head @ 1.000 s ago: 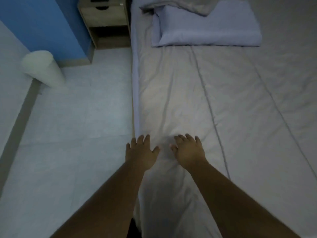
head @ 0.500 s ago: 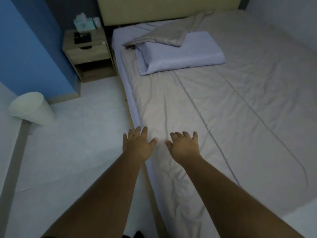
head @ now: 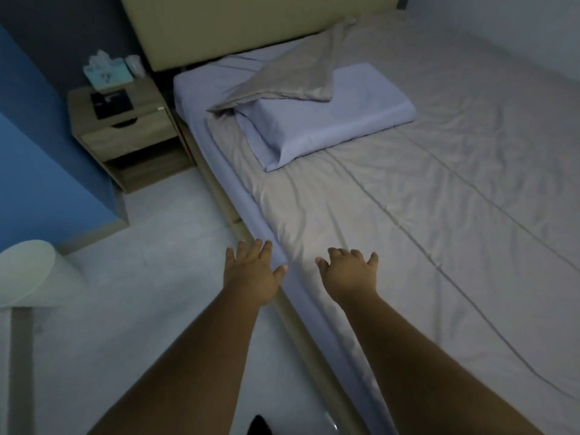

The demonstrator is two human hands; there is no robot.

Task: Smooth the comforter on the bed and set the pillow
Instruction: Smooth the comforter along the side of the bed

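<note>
A grey-beige comforter (head: 439, 189) covers most of the bed, with light creases near its left edge. Its top left corner (head: 292, 80) is folded back over a pale lavender pillow (head: 339, 120), which lies on the comforter near the head of the bed. My left hand (head: 252, 271) hovers with fingers spread at the bed's left edge, over the lavender sheet (head: 273, 255). My right hand (head: 350, 273) is spread palm down over the comforter's left side. Neither hand holds anything.
A wooden nightstand (head: 125, 136) with a tissue box (head: 106, 73) and a dark flat object stands left of the bed, by a blue wall (head: 37, 171). A white cylindrical bin (head: 28, 271) sits on the pale tiled floor. A beige headboard (head: 219, 23) stands behind the bed.
The view has lifted and swung towards the head of the bed, bringing the headboard and nightstand top into sight. Both hands stay spread and have shifted left relative to the bed's edge.
</note>
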